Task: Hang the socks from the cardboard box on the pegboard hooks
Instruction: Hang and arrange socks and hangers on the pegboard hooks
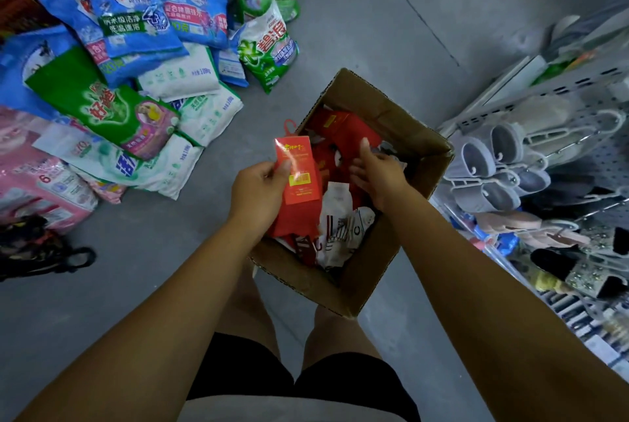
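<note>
Left hand (258,188) grips 1 sock pack (300,174).

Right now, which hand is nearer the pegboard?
Right. The right hand reaches into the cardboard box, on its pegboard side; the left hand holds a red sock pack over the box's opposite edge, farther away.

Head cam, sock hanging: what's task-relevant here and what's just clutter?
Job: red carded sock pack in left hand; right hand over brown cardboard box of red and white socks; pale perforated pegboard.
Clutter: blue, green, white detergent bags; pink plastic-wrapped pack; grey slippers; black tangle.
</note>
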The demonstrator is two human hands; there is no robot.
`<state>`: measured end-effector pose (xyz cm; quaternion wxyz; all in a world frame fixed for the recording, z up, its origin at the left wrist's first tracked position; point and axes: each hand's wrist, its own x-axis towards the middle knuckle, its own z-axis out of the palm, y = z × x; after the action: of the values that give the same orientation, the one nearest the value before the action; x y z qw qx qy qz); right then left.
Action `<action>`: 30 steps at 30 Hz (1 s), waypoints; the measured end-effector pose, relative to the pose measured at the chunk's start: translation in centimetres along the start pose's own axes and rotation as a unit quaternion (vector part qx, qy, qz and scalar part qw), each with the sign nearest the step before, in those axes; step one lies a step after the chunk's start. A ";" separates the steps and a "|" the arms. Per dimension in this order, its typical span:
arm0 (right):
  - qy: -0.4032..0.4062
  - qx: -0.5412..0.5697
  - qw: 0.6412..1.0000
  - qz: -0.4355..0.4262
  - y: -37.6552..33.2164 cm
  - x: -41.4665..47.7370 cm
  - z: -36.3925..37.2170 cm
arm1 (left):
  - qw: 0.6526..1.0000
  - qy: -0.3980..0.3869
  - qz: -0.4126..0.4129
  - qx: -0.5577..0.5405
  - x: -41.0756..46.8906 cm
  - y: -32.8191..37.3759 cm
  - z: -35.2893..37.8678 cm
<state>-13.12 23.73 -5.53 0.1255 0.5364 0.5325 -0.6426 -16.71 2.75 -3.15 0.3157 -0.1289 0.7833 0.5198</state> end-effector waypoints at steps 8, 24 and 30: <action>-0.014 0.159 0.981 0.111 -0.9 5.3 3.8 | 0.999 -0.002 -0.016 -0.037 0.3 0.0 -0.7; -0.006 0.198 0.980 0.005 2.7 -2.9 1.3 | 0.994 -0.069 -0.089 -0.004 -1.7 1.2 -3.0; 0.046 0.165 0.985 0.008 1.5 -0.4 3.1 | 0.998 -0.034 -0.056 -0.019 0.0 1.3 -3.8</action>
<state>-13.63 20.41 -6.49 0.0161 0.5835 0.4201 -0.6949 -18.78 -0.13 -1.18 0.3684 -0.1601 0.7537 0.5202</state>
